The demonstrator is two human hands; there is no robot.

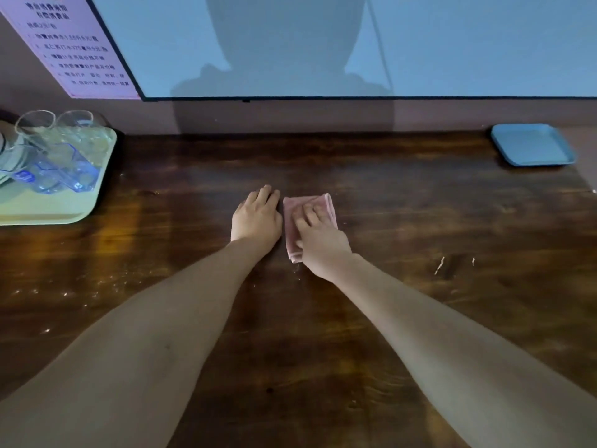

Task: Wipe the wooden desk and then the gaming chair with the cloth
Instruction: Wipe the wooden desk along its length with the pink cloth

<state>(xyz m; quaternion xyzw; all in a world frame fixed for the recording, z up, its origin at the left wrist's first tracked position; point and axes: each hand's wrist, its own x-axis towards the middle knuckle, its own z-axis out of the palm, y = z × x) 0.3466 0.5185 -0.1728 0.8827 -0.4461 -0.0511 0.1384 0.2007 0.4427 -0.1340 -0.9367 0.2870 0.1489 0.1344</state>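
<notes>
A folded pink cloth (323, 202) lies on the dark wooden desk (420, 221) near its middle. My right hand (319, 240) lies flat on top of the cloth, fingers stretched forward and pressing it down. My left hand (256, 216) rests palm down on the bare wood just left of the cloth, holding nothing. The gaming chair is not in view.
A pale green tray (48, 208) with glasses and a clear blue-tinted jug stands at the desk's left end. A blue tray (531, 145) sits at the back right. A large lit screen (323, 43) hangs on the wall behind. Small pale crumbs (439, 265) lie right of my right arm.
</notes>
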